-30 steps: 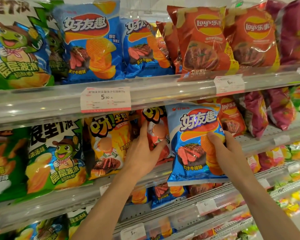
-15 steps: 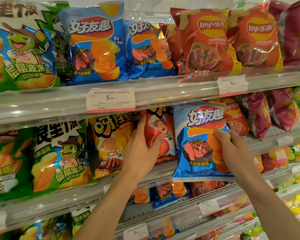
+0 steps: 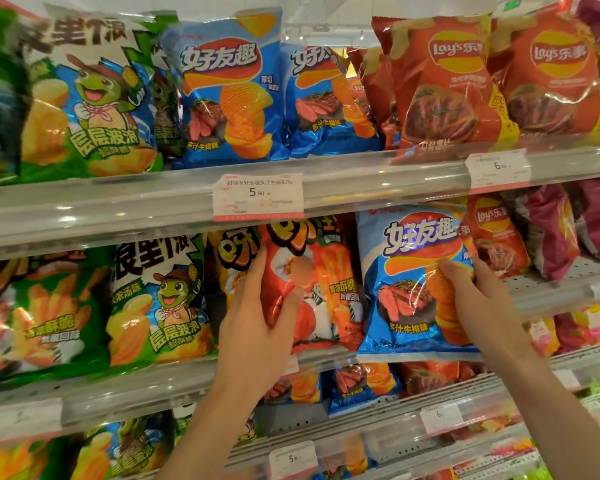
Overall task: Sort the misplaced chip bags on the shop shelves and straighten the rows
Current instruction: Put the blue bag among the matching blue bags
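both hands on bags at the middle shelf

the left hand (image 3: 257,327) is wrapped round the left edge of a red bag (image 3: 312,282), thumb in front and fingers behind, pulling it forward off the middle shelf (image 3: 136,386). the right hand (image 3: 478,299) holds a blue bag (image 3: 409,282) by its right side, fingers pressed into the front; the bag hangs in front of the shelf edge, its bottom below the rail, so it looks lifted rather than standing.

the blue bag seems to be the misplaced one: it matches the blue row (image 3: 229,91) on the top shelf above the 5.90 tag (image 3: 258,195), while around it sit the red bag, a yellow bag (image 3: 229,258) and a lay's bag (image 3: 496,233) just behind its right edge.

the step in hand reads as pulling strays out of the middle row. next, the blue bag would need lifting over the top rail (image 3: 361,181) and setting upright beside its twins, which calls for a light hold so the chips don't crush. where the red bag belongs i cannot tell; a similar design shows on the green bag (image 3: 39,317) at far left.
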`<state>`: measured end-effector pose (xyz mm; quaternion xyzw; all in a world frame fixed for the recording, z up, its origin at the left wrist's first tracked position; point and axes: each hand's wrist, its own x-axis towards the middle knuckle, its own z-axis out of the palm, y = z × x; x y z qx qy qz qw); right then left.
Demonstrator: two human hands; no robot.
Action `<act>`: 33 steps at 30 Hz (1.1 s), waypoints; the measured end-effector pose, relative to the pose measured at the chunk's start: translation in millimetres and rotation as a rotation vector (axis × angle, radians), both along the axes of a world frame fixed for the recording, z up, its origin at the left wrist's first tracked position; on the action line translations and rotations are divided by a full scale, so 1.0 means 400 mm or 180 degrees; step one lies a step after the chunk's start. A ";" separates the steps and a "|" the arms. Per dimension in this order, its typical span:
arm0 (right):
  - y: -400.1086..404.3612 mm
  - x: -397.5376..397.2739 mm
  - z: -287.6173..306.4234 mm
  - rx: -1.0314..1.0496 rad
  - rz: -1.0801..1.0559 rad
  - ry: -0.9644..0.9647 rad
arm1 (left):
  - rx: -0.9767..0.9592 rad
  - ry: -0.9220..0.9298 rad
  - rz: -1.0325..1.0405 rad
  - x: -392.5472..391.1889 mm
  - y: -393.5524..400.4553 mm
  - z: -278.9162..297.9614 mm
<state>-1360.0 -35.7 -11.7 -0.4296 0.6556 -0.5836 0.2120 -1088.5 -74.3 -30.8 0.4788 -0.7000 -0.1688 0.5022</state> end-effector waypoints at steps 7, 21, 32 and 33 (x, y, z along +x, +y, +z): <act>-0.012 0.036 0.021 -0.0039 0.0065 0.0029 | -0.0064 0.0060 0.0023 0.063 0.042 -0.002; -0.118 0.067 0.019 -0.0185 0.0072 0.0693 | -0.0185 0.0139 0.0302 0.180 0.064 0.004; -0.245 0.114 -0.032 -0.0192 -0.0047 0.1802 | -0.0119 0.0088 0.0314 0.212 0.079 -0.007; -0.254 0.118 -0.049 -0.0242 -0.0055 0.1977 | -0.0121 0.0089 0.0321 0.212 0.081 -0.007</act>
